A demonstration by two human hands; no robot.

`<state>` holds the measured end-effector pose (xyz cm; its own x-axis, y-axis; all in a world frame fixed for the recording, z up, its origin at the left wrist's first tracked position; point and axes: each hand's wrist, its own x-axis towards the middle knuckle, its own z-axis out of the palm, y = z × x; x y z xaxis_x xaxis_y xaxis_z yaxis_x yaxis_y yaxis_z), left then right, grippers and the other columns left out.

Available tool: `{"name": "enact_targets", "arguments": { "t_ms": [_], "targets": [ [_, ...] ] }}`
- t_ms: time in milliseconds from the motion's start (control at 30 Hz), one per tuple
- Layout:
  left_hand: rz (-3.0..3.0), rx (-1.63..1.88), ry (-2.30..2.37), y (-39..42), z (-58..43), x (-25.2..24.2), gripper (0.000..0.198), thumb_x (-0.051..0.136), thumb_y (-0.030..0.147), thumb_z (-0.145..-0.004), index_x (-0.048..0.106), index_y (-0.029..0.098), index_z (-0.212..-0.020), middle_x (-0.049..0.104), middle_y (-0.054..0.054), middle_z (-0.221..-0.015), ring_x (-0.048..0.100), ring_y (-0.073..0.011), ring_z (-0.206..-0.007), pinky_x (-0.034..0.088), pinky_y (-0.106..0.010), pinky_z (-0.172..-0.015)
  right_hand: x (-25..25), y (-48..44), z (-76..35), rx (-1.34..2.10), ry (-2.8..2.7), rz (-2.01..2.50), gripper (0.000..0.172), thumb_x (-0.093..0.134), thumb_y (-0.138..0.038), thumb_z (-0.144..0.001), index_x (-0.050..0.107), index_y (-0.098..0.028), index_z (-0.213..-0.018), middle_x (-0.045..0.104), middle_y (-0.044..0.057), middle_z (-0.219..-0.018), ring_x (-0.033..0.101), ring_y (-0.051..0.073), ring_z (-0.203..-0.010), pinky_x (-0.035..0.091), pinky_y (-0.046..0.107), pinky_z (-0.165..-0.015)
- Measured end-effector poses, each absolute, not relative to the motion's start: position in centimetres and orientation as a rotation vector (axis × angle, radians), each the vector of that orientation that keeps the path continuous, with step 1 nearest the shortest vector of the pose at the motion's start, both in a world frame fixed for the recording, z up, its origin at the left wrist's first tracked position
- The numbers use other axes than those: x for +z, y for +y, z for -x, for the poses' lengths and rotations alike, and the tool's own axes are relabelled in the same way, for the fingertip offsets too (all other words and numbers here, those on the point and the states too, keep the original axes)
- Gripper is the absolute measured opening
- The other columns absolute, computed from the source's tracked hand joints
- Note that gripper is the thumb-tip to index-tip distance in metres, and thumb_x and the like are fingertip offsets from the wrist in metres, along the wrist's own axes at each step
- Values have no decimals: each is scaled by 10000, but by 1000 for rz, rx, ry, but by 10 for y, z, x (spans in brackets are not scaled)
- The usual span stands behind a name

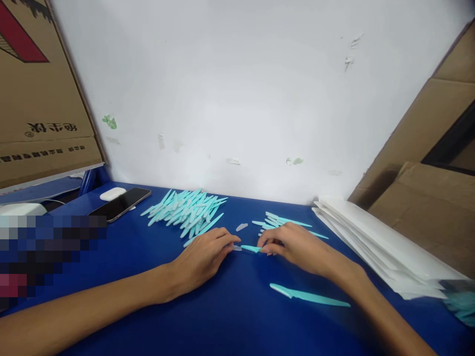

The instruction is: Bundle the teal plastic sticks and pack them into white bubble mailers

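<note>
My left hand (206, 252) is closed, with a small translucent blade cap (237, 248) pinched at its fingertips. My right hand (297, 247) pinches a teal eyebrow razor (250, 248), whose visible end points left at the cap. Cap and razor almost meet; whether they touch I cannot tell. Another translucent cap (242, 227) lies just beyond the two hands. Nearer to me, a single teal eyebrow razor (311, 296) rests below my right hand. Behind my left hand is a large heap of teal razors (185, 210), and a smaller group of razors (274, 220) lies behind my right hand.
A phone (122, 203) and a white case (113, 194) lie at the left of the blue table (208, 316). Flat white packets (374, 247) are stacked on the right, near a clear bag of teal pieces (460, 304). Cardboard (44, 99) and a white wall (237, 89) bound the space.
</note>
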<state>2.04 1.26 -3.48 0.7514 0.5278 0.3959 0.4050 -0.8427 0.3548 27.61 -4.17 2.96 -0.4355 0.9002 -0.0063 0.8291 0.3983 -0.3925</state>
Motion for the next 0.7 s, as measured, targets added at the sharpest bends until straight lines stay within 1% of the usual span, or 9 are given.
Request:
{"name": "enact_targets", "arguments": {
  "t_ms": [200,300,467,600,700],
  "targets": [
    [-2670,734,690,13,-20,-34,286,399,204,-1033,606,217,-1231,648,-53,-1099,628,-166,-948,510,-290,-818,32,-43,-274,440,-2464,1551,204,532,-267,-969,735,-283,-977,752,-23,-796,673,169,-716,396,265,-623],
    [-2646,728,672,12,-20,-34,283,402,204,-1033,597,230,-1236,641,-47,-1104,625,-158,-935,506,-287,-814,28,-43,-269,363,-2506,1532,218,525,-272,-979,742,-289,-979,754,-20,-794,680,179,-718,409,278,-644],
    [-2596,766,651,15,-19,-34,271,421,190,-1024,607,240,-1215,653,-41,-1104,630,-152,-951,509,-282,-835,19,-44,-258,183,-2547,1410,299,447,-291,-1021,728,-272,-1119,757,37,-984,691,218,-885,466,303,-748],
    [-2551,831,685,18,-19,-36,260,467,220,-1013,640,255,-1205,696,-32,-1072,656,-157,-942,523,-280,-834,17,-43,-256,66,-2535,1353,340,385,-262,-1041,718,-244,-1108,730,54,-1003,663,213,-914,481,321,-786],
    [-2494,852,662,17,-18,-36,308,474,245,-1015,616,261,-1288,733,-17,-983,681,-143,-841,538,-258,-779,14,-42,-256,46,-2496,1287,349,358,-238,-1046,701,-237,-1111,716,56,-1013,645,206,-925,480,330,-816]
  ]
}}
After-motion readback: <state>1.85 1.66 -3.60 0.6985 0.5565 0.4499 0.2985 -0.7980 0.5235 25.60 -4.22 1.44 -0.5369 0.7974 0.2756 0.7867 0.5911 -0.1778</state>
